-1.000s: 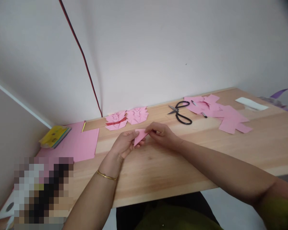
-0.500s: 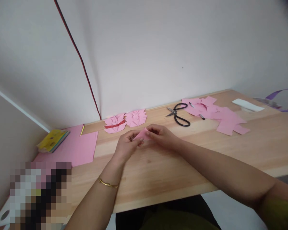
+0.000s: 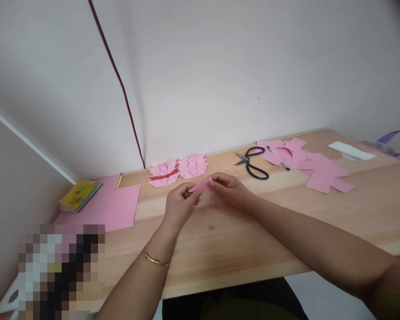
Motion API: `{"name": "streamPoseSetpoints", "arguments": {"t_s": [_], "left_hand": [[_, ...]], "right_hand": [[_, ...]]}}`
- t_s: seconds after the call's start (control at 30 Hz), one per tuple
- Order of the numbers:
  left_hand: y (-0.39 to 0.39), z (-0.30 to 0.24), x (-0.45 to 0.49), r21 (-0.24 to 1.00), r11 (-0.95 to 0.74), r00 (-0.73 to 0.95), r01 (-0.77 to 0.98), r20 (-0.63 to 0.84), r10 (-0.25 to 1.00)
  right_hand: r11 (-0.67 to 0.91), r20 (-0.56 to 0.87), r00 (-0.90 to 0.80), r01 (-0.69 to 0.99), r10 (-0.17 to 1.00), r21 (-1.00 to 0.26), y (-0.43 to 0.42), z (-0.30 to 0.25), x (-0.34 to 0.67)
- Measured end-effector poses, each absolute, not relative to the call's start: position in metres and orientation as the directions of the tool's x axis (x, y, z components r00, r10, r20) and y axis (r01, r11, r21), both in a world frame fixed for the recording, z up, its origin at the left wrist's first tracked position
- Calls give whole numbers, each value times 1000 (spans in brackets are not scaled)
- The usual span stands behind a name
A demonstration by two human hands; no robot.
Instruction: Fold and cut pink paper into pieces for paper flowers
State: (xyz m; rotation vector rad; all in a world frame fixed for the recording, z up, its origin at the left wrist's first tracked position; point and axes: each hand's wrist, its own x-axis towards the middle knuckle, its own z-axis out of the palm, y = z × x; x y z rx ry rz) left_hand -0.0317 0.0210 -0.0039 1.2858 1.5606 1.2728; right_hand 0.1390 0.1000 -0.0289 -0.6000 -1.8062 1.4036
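A small folded piece of pink paper (image 3: 202,184) is held just above the wooden table (image 3: 240,235), between both my hands. My left hand (image 3: 179,205), with a gold bangle on the wrist, pinches its left end with closed fingers. My right hand (image 3: 229,189) pinches its right end from above. Behind my hands, near the wall, lie two folded pink paper pieces (image 3: 179,170), one with a red strip across it.
Black scissors (image 3: 253,162) lie at the back, with pink paper scraps (image 3: 311,166) and a pen to their right. A large pink sheet (image 3: 108,204), a pencil (image 3: 119,181) and a yellow paper pack (image 3: 80,194) sit at the left. A white strip (image 3: 351,150) lies far right.
The pink piece has gone from a flat, pointed triangle hanging down to a smaller, flatter fold held between the fingertips. Both hands stayed in much the same spot.
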Motion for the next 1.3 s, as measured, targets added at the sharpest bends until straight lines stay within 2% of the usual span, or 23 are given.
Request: {"name": "streamPoseSetpoints", "arguments": {"t_s": [0.33,1.3], "left_hand": [[20,-6,-33,967,12,-227,255,48,973],[22,-7,-33,969,7,-228,249,51,972]], "right_hand": [[287,255,-603,-45,756,-957,100,-25,139],[245,266,-605,-119,750,-962,103,-30,139]]}}
